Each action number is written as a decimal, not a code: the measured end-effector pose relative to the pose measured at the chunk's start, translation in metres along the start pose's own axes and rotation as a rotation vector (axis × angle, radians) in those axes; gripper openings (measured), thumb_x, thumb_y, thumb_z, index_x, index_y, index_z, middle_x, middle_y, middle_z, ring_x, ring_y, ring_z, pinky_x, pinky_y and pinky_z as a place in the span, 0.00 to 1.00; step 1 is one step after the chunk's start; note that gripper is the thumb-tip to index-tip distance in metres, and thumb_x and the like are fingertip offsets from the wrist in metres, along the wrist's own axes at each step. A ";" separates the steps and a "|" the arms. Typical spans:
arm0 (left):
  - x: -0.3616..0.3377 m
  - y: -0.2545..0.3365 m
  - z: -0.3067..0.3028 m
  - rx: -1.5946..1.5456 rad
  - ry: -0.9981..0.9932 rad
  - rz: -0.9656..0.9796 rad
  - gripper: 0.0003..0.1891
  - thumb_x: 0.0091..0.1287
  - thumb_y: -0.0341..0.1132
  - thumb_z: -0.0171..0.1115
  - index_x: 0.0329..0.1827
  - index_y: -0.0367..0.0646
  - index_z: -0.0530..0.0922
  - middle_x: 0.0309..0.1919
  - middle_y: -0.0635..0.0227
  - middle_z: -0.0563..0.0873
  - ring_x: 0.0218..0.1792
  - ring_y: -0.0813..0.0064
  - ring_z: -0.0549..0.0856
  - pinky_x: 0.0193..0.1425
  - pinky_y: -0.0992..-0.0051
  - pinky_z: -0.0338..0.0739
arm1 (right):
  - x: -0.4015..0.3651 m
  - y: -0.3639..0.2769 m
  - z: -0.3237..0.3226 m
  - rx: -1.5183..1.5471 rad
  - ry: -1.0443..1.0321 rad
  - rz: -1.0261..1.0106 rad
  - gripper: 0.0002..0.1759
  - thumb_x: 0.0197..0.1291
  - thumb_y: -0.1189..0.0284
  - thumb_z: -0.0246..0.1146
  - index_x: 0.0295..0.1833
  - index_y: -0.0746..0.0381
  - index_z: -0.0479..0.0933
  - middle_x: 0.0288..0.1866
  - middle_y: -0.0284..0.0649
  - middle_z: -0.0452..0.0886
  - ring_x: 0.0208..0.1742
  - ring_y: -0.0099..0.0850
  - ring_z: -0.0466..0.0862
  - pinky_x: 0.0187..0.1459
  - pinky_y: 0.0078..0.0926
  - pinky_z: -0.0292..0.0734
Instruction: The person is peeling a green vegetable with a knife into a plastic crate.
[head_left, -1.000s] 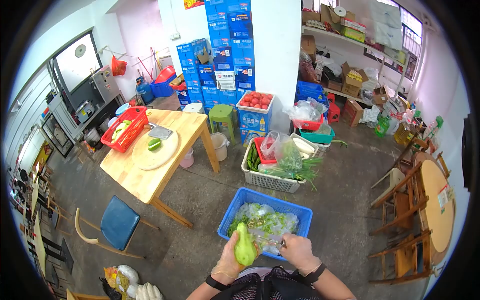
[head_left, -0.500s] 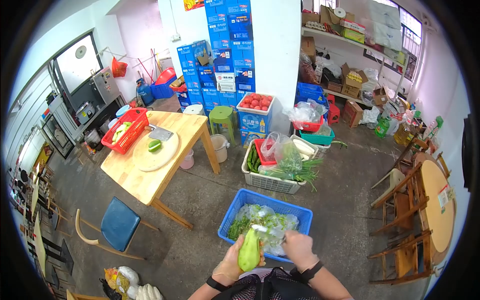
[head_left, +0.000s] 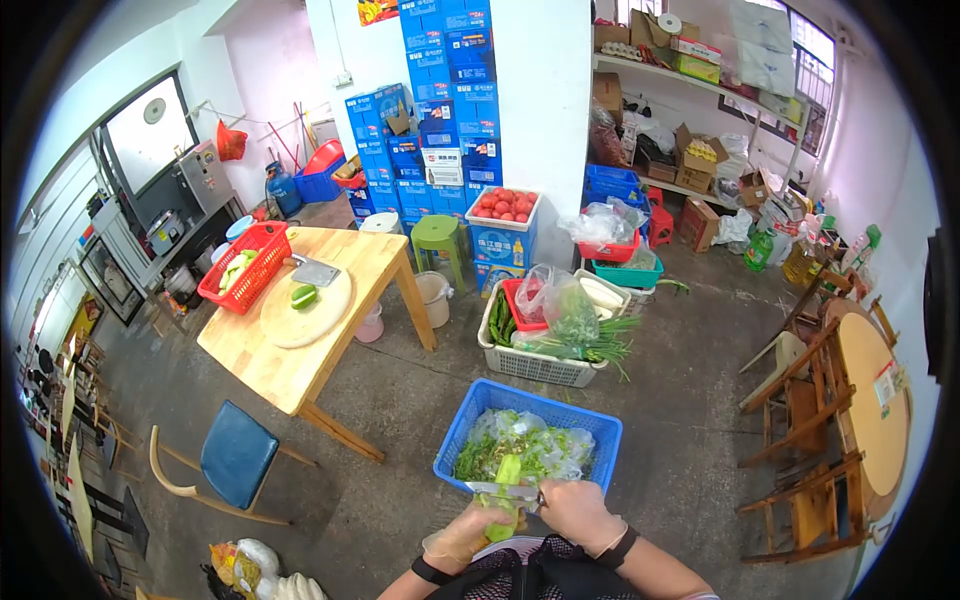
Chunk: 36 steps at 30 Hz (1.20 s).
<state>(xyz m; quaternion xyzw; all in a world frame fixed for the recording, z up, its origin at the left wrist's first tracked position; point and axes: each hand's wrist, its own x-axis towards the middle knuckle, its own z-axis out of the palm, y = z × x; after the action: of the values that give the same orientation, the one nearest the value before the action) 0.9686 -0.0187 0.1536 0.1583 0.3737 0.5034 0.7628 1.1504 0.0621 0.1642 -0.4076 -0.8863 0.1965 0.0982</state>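
My left hand (head_left: 472, 532), in a clear thin glove, is closed around a pale green gourd (head_left: 507, 470) that points away from me over the near rim of a blue basket (head_left: 610, 440). My right hand (head_left: 582, 516), gloved too, grips the dark handle of a peeler (head_left: 505, 491) with a long flat silver blade. That blade lies crosswise on the gourd, just beyond my left fingers. Below, the basket holds clear plastic bags and green peelings or leaves. The lower end of the gourd is partly hidden by my left hand.
On the wooden table (head_left: 240, 340) stand a red basket (head_left: 243, 268), a round board (head_left: 330, 318), a cleaver (head_left: 315, 271) and a green vegetable piece (head_left: 303, 296). A vegetable crate (head_left: 540, 367) stands beyond the blue basket. A blue chair (head_left: 238, 452) is at left, a round table (head_left: 872, 400) at right.
The gourd has swung from nearly upright near my body to pointing outward over the basket. My right hand has moved left and nearer, bringing the peeler's blade across the gourd.
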 end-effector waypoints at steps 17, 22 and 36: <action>-0.005 0.000 0.005 -0.077 0.072 -0.087 0.26 0.53 0.26 0.60 0.59 0.34 0.72 0.41 0.61 0.79 0.40 0.67 0.80 0.49 0.69 0.77 | 0.001 0.008 0.004 -0.111 0.146 0.066 0.06 0.51 0.70 0.62 0.31 0.62 0.78 0.26 0.49 0.83 0.29 0.45 0.86 0.31 0.43 0.81; 0.000 -0.006 -0.011 -0.015 0.027 -0.098 0.28 0.53 0.27 0.60 0.60 0.34 0.71 0.40 0.61 0.79 0.39 0.67 0.80 0.49 0.69 0.76 | 0.005 0.020 0.017 -0.085 -0.006 0.117 0.07 0.52 0.68 0.61 0.33 0.61 0.79 0.27 0.50 0.83 0.31 0.48 0.86 0.32 0.46 0.80; -0.001 -0.009 -0.011 0.037 0.091 -0.051 0.24 0.55 0.24 0.59 0.57 0.35 0.72 0.44 0.59 0.81 0.43 0.65 0.82 0.49 0.65 0.80 | -0.003 -0.003 0.006 -0.021 -0.111 0.061 0.09 0.53 0.68 0.62 0.32 0.64 0.79 0.27 0.51 0.83 0.31 0.50 0.86 0.33 0.47 0.79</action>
<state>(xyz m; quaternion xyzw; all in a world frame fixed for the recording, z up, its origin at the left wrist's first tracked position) 0.9665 -0.0252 0.1410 0.1397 0.4211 0.4837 0.7544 1.1482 0.0565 0.1602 -0.4238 -0.8796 0.2125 0.0388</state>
